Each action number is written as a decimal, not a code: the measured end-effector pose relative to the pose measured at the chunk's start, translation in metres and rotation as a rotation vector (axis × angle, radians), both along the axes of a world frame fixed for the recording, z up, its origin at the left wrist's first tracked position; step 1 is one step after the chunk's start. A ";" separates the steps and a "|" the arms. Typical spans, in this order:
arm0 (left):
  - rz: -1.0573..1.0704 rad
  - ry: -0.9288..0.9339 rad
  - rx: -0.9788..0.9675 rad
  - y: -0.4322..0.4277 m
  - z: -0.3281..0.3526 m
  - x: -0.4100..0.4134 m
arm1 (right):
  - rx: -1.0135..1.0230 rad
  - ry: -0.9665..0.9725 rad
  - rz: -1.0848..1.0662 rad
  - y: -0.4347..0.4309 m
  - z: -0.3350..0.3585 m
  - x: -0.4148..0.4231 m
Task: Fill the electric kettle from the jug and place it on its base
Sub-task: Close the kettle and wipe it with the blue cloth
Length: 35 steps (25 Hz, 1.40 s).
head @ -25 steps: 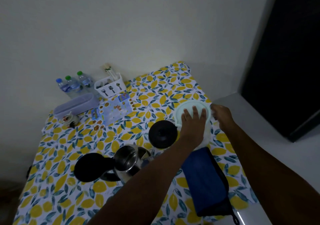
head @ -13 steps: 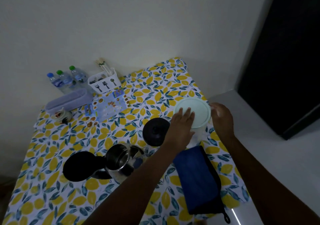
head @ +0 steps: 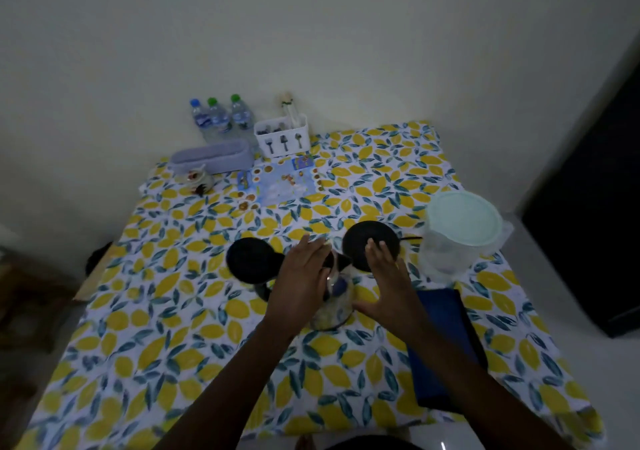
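The steel electric kettle (head: 334, 306) stands in the middle of the table, its black lid (head: 251, 259) flipped open to the left. My left hand (head: 301, 285) lies over the kettle's left side with fingers straight; whether it grips is hidden. My right hand (head: 388, 281) is spread at the kettle's right side, thumb near its lower body. The round black base (head: 372, 247) sits just behind the kettle, partly under my right fingers. The clear jug (head: 446, 255) with a pale green lid (head: 464, 219) stands at the right edge, apart from both hands.
A folded dark blue cloth (head: 446, 345) lies right of the kettle. At the back are three water bottles (head: 220, 117), a white cutlery holder (head: 282, 136), a lilac box (head: 213, 157), a small figurine (head: 199, 179) and a printed card (head: 280, 183). The lemon-patterned tablecloth (head: 173, 328) covers the table.
Both hands have left the jug's lid and come to the kettle, one on each side. The view has swung so that the jug now sits at the right.
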State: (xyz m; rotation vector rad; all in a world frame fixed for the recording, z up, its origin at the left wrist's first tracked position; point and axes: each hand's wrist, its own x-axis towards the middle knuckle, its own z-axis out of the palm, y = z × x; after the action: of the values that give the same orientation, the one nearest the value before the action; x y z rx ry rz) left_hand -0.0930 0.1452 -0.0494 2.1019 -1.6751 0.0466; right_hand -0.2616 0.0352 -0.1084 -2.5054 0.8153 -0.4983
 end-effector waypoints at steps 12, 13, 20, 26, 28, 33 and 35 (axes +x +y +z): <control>0.182 0.516 -0.195 0.059 0.006 0.051 | 0.425 -0.071 -0.189 0.023 -0.005 0.050; 0.095 0.450 -0.169 0.050 0.009 0.049 | 0.430 -0.086 -0.196 0.023 -0.005 0.050; -0.187 -0.121 0.283 0.002 -0.011 0.027 | 0.451 -0.111 -0.183 0.024 -0.006 0.048; -0.118 -0.179 0.306 0.004 -0.013 0.011 | 0.462 -0.167 -0.146 0.023 -0.010 0.047; -0.137 -0.220 0.306 0.005 -0.010 0.008 | 0.386 -0.151 -0.158 0.025 -0.015 0.038; -0.250 -0.106 0.152 0.001 -0.026 -0.034 | 0.098 0.156 -0.305 0.018 -0.053 -0.032; -0.344 -0.067 0.115 -0.004 -0.043 -0.056 | 0.086 0.323 -0.368 0.013 -0.071 -0.065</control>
State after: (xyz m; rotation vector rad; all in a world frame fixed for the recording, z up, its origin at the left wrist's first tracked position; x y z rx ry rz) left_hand -0.1491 0.1413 -0.0919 1.8785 -2.1017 -0.0887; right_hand -0.3268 0.0481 -0.1792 -2.3943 1.4042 -0.1659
